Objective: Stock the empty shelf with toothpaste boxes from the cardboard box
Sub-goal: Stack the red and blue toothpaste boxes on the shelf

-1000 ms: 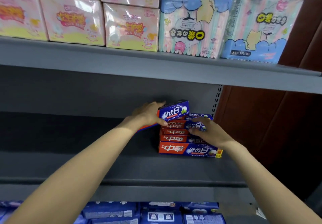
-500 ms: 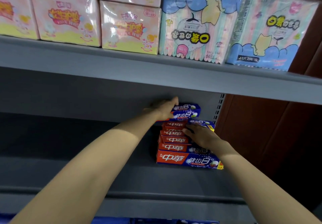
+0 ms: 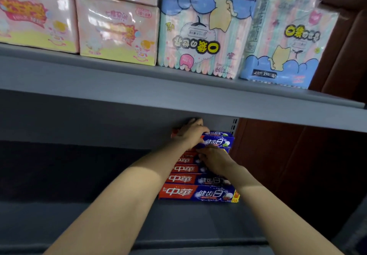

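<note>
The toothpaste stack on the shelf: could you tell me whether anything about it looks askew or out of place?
Nothing stands out. The toothpaste stack sits square at the shelf's right end, and the left hand rests on the top box.

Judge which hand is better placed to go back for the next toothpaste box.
Probably the right hand: it only rests on the stacked toothpaste boxes, while the left hand has its grip on the top box.

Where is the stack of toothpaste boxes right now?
The stack of toothpaste boxes stands on the grey shelf, right end, against the back, under both hands.
</note>
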A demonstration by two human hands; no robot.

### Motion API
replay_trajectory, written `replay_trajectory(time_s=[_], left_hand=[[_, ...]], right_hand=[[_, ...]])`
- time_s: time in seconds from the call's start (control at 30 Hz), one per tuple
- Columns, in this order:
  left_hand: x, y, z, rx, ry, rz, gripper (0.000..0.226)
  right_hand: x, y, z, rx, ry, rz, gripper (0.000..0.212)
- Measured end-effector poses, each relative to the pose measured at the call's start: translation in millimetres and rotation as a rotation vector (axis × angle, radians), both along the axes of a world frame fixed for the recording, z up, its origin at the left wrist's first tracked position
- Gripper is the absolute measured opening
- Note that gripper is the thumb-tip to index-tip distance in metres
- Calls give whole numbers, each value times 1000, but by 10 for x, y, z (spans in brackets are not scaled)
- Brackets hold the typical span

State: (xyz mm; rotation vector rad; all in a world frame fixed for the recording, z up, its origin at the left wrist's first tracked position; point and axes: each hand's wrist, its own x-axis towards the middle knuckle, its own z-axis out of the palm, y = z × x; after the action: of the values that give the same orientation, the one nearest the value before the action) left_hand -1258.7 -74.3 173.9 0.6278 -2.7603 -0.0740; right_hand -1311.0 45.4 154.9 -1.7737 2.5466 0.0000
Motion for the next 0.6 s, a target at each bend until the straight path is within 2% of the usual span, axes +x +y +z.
replay_trajectory(time_s=[0.1,0.17,0.3,0.43,0.53,0.6], left_hand=[[122,-24,54,-193,-43,49,54],[269,-54,61,-124,26,51,53],[721,-170,-23,40,222,88,33],[1054,-156,-65,285,149,44,40],[1201,-64,-27,317,141,37,43],[1327,5,13,297,184,67,41]], right_hand=[[-43,-22,-54,-13,32,31,45],[-37,-7,-41,-24,25,22,44],[-48,2,-62,-42,15,-3,48],[1,-12,-82,-51,-43,-54,50],[126,14,-45,-76,-99,-73,53],[288,47,-5,-186,-153,-81,47]])
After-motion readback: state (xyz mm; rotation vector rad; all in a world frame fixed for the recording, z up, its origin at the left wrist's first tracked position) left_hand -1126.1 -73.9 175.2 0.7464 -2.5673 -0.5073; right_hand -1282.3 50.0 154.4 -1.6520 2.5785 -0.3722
